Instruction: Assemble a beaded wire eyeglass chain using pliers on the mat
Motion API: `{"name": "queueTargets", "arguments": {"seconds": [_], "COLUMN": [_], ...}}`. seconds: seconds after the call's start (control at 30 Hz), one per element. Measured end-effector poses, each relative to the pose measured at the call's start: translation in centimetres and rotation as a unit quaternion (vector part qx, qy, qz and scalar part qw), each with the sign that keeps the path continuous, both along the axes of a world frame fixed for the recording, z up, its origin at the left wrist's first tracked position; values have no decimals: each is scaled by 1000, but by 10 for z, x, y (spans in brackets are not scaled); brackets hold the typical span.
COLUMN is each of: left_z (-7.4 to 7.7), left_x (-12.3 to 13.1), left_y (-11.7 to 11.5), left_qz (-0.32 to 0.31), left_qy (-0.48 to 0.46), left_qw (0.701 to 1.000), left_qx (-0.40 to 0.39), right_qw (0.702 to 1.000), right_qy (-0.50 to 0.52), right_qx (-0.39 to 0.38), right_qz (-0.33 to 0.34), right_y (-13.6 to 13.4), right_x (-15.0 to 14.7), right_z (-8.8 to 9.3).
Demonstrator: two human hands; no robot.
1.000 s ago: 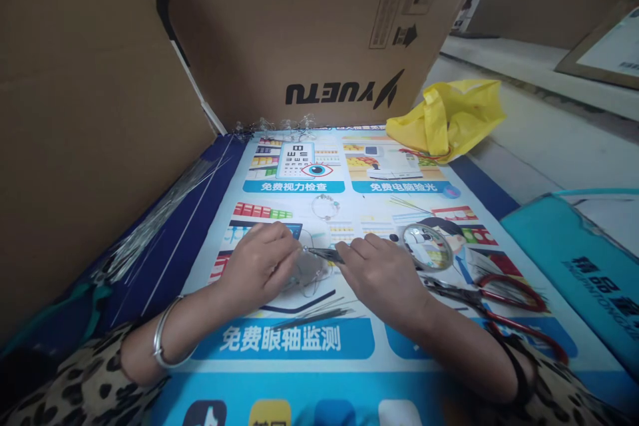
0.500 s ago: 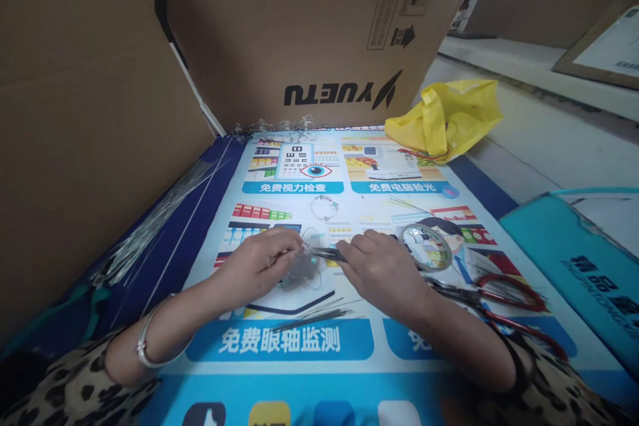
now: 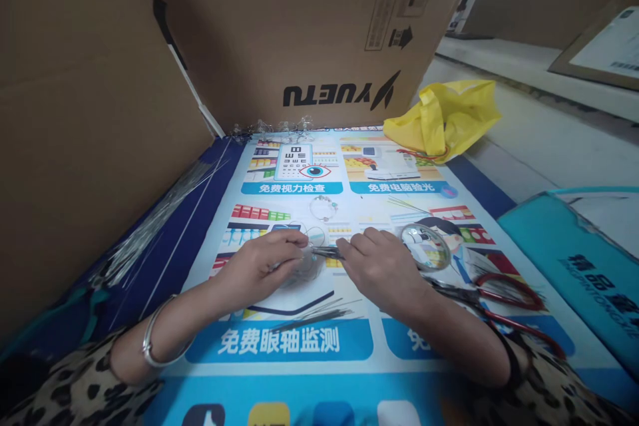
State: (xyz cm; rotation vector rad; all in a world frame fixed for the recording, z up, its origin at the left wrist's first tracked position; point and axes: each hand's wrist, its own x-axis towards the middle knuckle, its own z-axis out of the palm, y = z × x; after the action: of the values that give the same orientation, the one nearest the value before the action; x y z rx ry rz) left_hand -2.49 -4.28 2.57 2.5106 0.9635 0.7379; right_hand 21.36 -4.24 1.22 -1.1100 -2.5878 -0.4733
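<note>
My right hand (image 3: 382,273) is wrapped round a pair of needle-nose pliers (image 3: 326,251), whose thin jaws point left. Thin, looped wire (image 3: 319,233) lies at the plier tips, and the fingertips of my left hand (image 3: 264,263) are closed on its other side. Parts of this wire are too fine and blurred to follow. Beyond my hands, a beaded wire ring (image 3: 323,208) rests on the printed mat (image 3: 349,367). By my right wrist are red-handled scissors (image 3: 506,293) and a round, clear dish (image 3: 426,246).
Loose wires (image 3: 319,314) lie before my hands, with a larger bundle (image 3: 144,233) at the left. Cardboard walls (image 3: 259,26) stand behind and left. Several small wire pieces (image 3: 284,126) line the back edge. A yellow bag (image 3: 444,120) and teal box (image 3: 569,266) are at the right.
My left fingers have shifted a little and spread slightly at the wire. The pliers have turned slightly in my right hand, their tips still at the wire.
</note>
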Motion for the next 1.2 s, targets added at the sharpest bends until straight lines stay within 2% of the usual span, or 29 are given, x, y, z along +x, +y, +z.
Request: {"name": "queueTargets", "arguments": {"seconds": [0.23,0.63,1.0,1.2], "left_z": [-2,0,-1,-2], "left_x": [-1,0,1,5], "left_y": [1,2,0,-4], "left_qz": [-14,-33,-21,13], "left_qy": [2,-26,-32,-14], "left_qw": [1000,999,999,999], "left_qx": [8,22,5,-39], "right_qw": [1000,1000,999,1000], "right_qy": [-11,-19,-29,-23], "right_qx": [11,-16,-19,-2], "right_qz": [5,-11,-20,-19], "right_y": [0,-3,-4,-5], "right_x": [0,0,-1,-3], "right_z": [-1,0,3,1]}}
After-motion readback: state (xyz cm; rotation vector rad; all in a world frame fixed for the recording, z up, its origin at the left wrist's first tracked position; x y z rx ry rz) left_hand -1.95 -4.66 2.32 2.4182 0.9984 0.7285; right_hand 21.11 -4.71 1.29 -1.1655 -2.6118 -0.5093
